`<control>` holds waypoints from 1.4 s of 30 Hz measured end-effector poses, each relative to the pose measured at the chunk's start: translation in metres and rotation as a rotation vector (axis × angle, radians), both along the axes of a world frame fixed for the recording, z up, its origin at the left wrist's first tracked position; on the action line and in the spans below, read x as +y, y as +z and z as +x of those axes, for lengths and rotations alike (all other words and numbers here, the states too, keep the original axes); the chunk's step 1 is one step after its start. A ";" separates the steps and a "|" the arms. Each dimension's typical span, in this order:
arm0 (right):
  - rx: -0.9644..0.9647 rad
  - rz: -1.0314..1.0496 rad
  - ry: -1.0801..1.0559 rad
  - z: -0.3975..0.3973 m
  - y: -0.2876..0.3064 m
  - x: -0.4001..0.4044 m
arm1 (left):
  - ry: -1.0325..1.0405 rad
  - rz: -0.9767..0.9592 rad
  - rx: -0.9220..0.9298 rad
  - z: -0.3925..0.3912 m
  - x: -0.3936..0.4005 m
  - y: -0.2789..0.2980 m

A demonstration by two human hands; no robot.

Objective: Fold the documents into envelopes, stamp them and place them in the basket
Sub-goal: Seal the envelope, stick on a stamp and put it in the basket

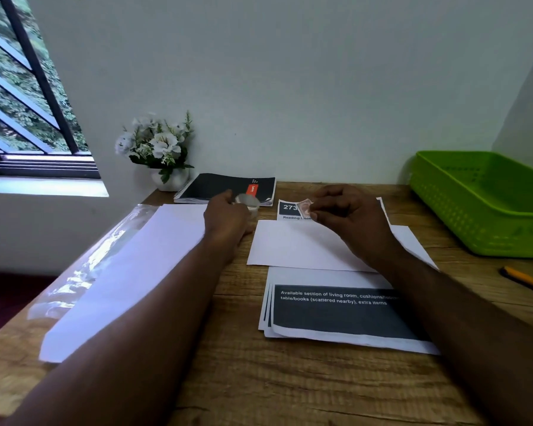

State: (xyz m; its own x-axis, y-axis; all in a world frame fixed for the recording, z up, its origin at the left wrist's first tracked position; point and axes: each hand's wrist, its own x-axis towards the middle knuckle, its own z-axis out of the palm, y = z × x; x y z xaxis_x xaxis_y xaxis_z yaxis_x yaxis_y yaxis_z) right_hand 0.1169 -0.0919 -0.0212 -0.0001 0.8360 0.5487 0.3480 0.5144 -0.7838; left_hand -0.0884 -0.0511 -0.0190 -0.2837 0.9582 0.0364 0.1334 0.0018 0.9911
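A white envelope [302,245] lies flat mid-desk, on top of a stack of printed documents [339,315] with dark text blocks. My right hand [348,216] hovers over the envelope's far edge and pinches a small reddish stamp [304,206] between thumb and fingers. My left hand [226,215] grips a small clear round container [247,202], blurred, just left of the envelope. Another printed sheet [288,209] peeks out behind the envelope. The green plastic basket [477,204] stands at the far right with nothing visible inside.
A pile of white envelopes [130,272] in a clear plastic wrap [99,256] lies along the left edge. A black spiral notebook [228,187] and a white flower pot [163,155] sit against the wall. A yellow pencil [523,279] lies by the basket.
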 end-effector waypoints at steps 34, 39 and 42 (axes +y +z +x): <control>0.185 -0.180 0.079 0.013 0.011 -0.002 | -0.416 0.367 0.258 0.029 -0.025 -0.006; 0.151 -0.182 -0.018 0.073 0.031 -0.013 | -0.481 0.408 0.657 0.036 -0.036 -0.007; 0.061 -0.254 -0.043 0.110 0.030 -0.024 | -0.580 0.441 0.831 0.054 -0.043 0.004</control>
